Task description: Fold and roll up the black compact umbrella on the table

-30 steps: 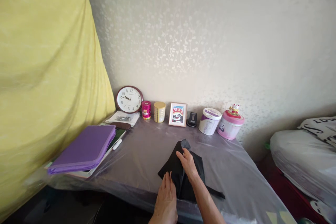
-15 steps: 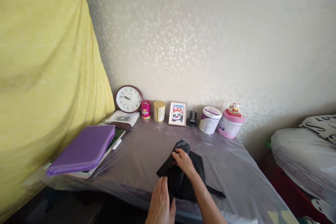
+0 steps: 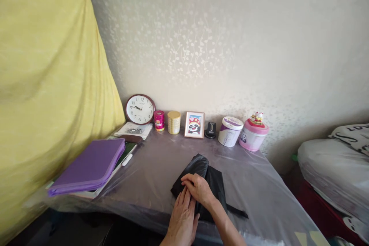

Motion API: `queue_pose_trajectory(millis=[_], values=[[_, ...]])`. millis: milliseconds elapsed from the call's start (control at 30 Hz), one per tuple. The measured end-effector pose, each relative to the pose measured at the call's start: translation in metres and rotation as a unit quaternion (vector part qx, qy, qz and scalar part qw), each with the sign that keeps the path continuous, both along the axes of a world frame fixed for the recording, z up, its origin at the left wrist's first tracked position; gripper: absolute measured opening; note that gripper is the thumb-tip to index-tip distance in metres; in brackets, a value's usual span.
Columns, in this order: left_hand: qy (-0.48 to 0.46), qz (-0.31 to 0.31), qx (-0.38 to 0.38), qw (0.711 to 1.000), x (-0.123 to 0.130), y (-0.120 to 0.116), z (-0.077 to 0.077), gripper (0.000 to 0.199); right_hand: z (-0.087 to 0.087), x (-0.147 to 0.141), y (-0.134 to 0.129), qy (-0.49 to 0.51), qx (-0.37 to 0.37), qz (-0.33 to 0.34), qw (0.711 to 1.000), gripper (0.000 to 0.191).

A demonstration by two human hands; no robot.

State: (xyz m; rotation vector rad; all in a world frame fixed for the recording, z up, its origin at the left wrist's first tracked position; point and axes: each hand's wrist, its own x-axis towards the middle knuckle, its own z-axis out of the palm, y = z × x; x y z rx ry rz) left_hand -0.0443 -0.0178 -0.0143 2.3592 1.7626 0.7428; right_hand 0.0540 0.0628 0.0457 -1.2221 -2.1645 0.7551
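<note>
A black folding umbrella (image 3: 216,184), its canopy loosely bunched, lies on the table near the front edge. Its strap (image 3: 238,211) sticks out to the right. My left hand (image 3: 183,213) rests on the near left part of the canopy, with fingers stretched out and close together. Just above it, my right hand (image 3: 198,188) has curled fingers pinching a fold of the black fabric. The fingertips of both hands meet there. The umbrella's handle is hidden.
A plastic-covered table (image 3: 155,169) carries a purple zip folder (image 3: 89,163) at left. Along the wall stand a clock (image 3: 140,109), a pink tin (image 3: 158,120), a yellow tin (image 3: 174,123), a picture frame (image 3: 194,125), a black stapler-like object (image 3: 211,130), a white tub (image 3: 230,132) and a pink tub (image 3: 252,138).
My left hand has moved up and right onto the fabric. My right hand has slid slightly down and left, so the two hands now touch. The umbrella stays in place.
</note>
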Motion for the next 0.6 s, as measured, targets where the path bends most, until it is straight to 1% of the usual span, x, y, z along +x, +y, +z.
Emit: queue_pose_trajectory(millis=[67,133,200,300,400,500,600], values=[[0.001,0.005,-0.006,1.0,0.001,-0.001,-0.001,0.053,-0.004,0.004,-0.008,0.02,0.045,0.004,0.999,0.025],[0.003,0.01,-0.009,1.0,0.003,-0.002,0.002,0.053,-0.009,0.01,-0.011,0.028,0.086,0.011,0.996,0.026],[0.007,0.013,-0.013,1.0,0.004,-0.003,0.005,0.054,-0.014,0.017,-0.007,0.01,0.129,0.026,0.991,0.025],[0.013,0.009,-0.024,1.0,0.003,-0.003,0.005,0.058,-0.021,0.024,0.008,-0.032,0.177,0.037,0.983,0.026],[0.008,-0.004,-0.038,0.999,0.001,-0.003,0.0,0.066,-0.026,0.026,0.026,-0.059,0.193,0.012,0.979,0.027],[-0.001,-0.014,-0.059,0.998,0.0,-0.003,-0.004,0.077,-0.026,0.026,0.043,-0.071,0.184,0.004,0.98,0.028],[0.006,-0.007,-0.108,0.994,0.0,-0.003,0.003,0.088,-0.025,0.025,0.058,-0.077,0.163,-0.003,0.984,0.029]])
